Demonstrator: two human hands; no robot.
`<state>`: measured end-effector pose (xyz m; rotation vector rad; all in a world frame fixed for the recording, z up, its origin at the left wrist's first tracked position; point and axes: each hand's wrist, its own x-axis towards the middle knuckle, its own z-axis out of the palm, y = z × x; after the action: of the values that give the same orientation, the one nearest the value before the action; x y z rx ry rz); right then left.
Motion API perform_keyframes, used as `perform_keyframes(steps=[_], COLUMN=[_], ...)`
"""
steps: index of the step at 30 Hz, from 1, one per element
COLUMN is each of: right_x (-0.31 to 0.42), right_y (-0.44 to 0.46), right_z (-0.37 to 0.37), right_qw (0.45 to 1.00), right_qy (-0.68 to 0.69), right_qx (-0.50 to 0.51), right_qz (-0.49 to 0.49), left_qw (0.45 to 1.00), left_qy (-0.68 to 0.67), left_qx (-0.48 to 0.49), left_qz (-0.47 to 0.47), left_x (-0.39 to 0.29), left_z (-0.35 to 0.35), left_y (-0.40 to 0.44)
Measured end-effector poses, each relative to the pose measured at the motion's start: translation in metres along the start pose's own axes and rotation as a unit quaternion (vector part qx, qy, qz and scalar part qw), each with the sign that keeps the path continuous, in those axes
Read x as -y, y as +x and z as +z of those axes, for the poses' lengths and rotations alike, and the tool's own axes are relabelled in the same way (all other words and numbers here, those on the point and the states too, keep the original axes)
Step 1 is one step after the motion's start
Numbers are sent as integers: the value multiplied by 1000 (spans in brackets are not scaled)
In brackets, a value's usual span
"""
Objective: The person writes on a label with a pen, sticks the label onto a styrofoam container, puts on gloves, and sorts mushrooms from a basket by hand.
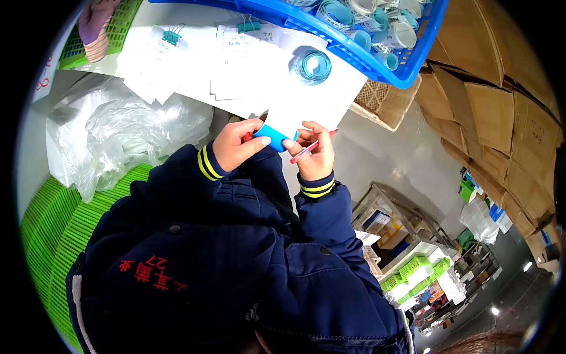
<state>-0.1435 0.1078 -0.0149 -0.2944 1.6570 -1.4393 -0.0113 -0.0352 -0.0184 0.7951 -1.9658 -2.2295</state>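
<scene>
A bright blue roll (273, 137), apparently of label strip, is held between both hands above my lap, just in front of the table edge. The fingers of my left hand (234, 146) close around its left end, thumb on top. A small bit of red shows by those fingers; I cannot make out what it is. My right hand (316, 154) pinches the roll's right end and also keeps a red pen (308, 151) between its fingers. On the white table (259, 105) beyond lies another roll of light blue labels (311, 66).
A blue basket (407, 74) of label rolls stands at the table's back right. Papers (233, 65) with binder clips lie left. Clear plastic bags (135, 121) and green crates (76, 227) are at my left; a beige basket (386, 100) and cardboard boxes (489, 112) are right.
</scene>
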Motion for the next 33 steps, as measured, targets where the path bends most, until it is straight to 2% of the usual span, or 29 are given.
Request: perform_keyframes(steps=[2, 3, 4, 6, 8, 10, 13, 15, 16, 18, 19, 24, 26, 27, 32, 33], right_x=[-12, -6, 2, 17, 25, 25, 24, 23, 26, 35, 39, 19, 18, 17, 1, -6], right_y=[9, 11, 13, 17, 20, 22, 18, 17, 17, 17, 18, 13, 3, 2, -1, 4], right_z=[-4, -7, -7, -4, 1, 6, 3, 5, 5, 7, 14, 25, 29, 32, 36, 32], right_qw=[999, 994, 994, 973, 957, 954, 959, 950, 949, 888, 905, 918, 975, 984, 987, 984], right_qy=[-10, -85, -83, -97, -80, -41, -123, -172, -172, -305, -243, -229, -133, -81, 1, 45], right_qx=[8, 29, 29, 88, 197, 257, 174, 123, 123, 107, 98, 69, 42, 46, 1, -56], right_qz=[-50, -59, -59, -190, -196, -149, -188, -231, -232, -328, -336, -317, -172, -152, -164, -162], left_qw=[1000, 999, 997, 994, 990, 988, 987, 972, 972, 963, 961, 952, 952, 951, 936, 929], left_qy=[15, 10, 6, 12, 27, 51, 111, 215, 215, 260, 264, 280, 272, 263, 268, 274], left_qx=[4, 39, 73, 110, 140, 143, 116, 59, 59, 26, 18, -12, -27, -53, -118, -138], left_qz=[10, 6, 3, -10, 1, 20, 10, 76, 77, 63, 76, 124, 138, 154, 194, 208], left_x=[-4, -7, -12, -22, -23, -30, -31, -29, -30, -32, -28, -28, -30, -29, -27, -28], left_z=[-5, -7, -10, -15, -17, -19, -20, -16, -15, -13, -13, -6, -2, 1, 7, 5], left_y=[1, 0, 1, 2, 2, 2, -2, -2, -1, 0, -1, 2, 1, 0, -8, -7])
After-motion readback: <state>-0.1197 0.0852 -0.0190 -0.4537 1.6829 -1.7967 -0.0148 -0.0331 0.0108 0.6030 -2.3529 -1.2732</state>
